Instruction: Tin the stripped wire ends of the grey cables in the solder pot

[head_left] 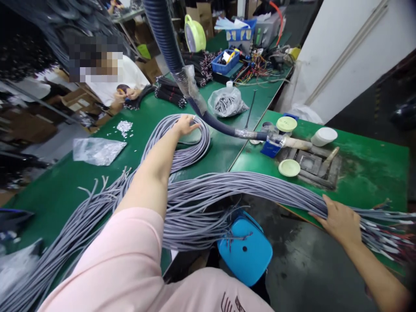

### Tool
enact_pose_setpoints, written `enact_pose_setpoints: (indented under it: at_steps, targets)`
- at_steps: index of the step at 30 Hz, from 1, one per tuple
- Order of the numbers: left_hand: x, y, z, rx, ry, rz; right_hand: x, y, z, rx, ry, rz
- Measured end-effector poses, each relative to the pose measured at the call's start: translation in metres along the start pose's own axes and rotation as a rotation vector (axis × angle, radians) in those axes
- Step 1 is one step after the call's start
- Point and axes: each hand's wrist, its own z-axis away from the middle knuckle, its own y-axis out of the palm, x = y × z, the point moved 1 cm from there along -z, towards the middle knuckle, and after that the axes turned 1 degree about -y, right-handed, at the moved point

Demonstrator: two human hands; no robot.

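Observation:
A thick bundle of grey cables (243, 184) runs across the green table, looping at the upper left of centre and trailing off to the lower left. My left hand (186, 125) lies on top of the cable loop (203, 145) with its fingers apart, the thumb pointing right. At the right, my right hand (339, 219) is wrapped round the bundle near its stripped ends (383, 238), where white and red wires show. More cable ends hang over the table edge above a blue stool (245, 251).
A ribbed hose (165, 39) comes down to a soldering area with a stained tray (308, 164) and pale green lids (289, 168). Plastic bags (97, 151) lie at the left. Across the table a person (130, 73) handles dark cables. A blue bin (225, 61) stands farther back.

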Motion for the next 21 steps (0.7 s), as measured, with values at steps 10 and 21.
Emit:
enact_pose_setpoints:
  at_steps: [10,21]
  targets:
    - [-0.096,0.063,0.265,-0.191,0.063,-0.052,-0.007,0.003,-0.004,-0.029,-0.061,-0.057]
    - [-0.123,0.211,0.386,0.596,0.054,-0.664,-0.011,0.003,-0.007,-0.004,-0.116,-0.181]
